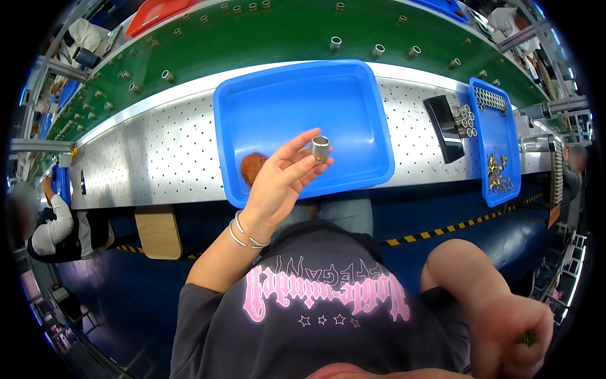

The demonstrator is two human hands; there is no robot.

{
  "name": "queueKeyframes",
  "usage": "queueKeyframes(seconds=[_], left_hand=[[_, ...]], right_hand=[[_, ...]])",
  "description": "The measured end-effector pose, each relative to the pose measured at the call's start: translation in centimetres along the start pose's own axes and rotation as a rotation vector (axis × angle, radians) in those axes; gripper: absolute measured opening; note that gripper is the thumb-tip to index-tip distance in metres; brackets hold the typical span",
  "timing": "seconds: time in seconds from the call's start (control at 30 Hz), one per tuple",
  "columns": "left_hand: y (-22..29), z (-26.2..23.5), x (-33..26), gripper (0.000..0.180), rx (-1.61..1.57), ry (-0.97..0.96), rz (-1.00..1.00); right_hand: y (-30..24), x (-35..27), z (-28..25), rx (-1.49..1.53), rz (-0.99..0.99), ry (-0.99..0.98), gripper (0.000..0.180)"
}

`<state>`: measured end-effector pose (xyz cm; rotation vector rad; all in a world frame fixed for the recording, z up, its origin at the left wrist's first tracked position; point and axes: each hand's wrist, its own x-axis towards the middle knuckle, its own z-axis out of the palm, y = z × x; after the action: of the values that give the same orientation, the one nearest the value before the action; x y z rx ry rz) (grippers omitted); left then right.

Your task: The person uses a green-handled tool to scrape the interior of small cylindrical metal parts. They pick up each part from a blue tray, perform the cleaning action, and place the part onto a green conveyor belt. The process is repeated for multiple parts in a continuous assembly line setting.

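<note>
Over the large blue tray, my left hand holds up a short, shiny metal sleeve between thumb and fingers. A brassy band shows at the sleeve's lower end. Under the hand, at the tray's left side, lies a rust-brown round scouring pad, partly covered by my hand. My right hand is raised close to the camera at the lower right, away from the bench. Its fingers are curled; a small dark green patch shows among them, and I cannot make out whether it is something held.
Behind the tray runs a green conveyor belt with several metal sleeves standing on it. To the right on the perforated metal bench are a black stand, stacked sleeves and a smaller blue tray with sleeves and brass pieces. Another person sits far left.
</note>
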<state>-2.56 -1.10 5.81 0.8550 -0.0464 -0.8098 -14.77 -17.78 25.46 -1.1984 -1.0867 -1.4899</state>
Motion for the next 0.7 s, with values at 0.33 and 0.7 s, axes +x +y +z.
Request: queueKeyframes(seconds=[0.33, 0.7], left_hand=[[-0.4, 1.4, -1.0, 0.047, 0.53, -0.1, 0.25], [-0.4, 0.3, -0.8, 0.048, 0.185, -0.041, 0.036]], right_hand=[[5.0, -14.7, -2.9, -0.413, 1.408, -0.622, 0.015], [4.9, -16.4, -3.0, -0.085, 1.762, -0.158, 0.011]])
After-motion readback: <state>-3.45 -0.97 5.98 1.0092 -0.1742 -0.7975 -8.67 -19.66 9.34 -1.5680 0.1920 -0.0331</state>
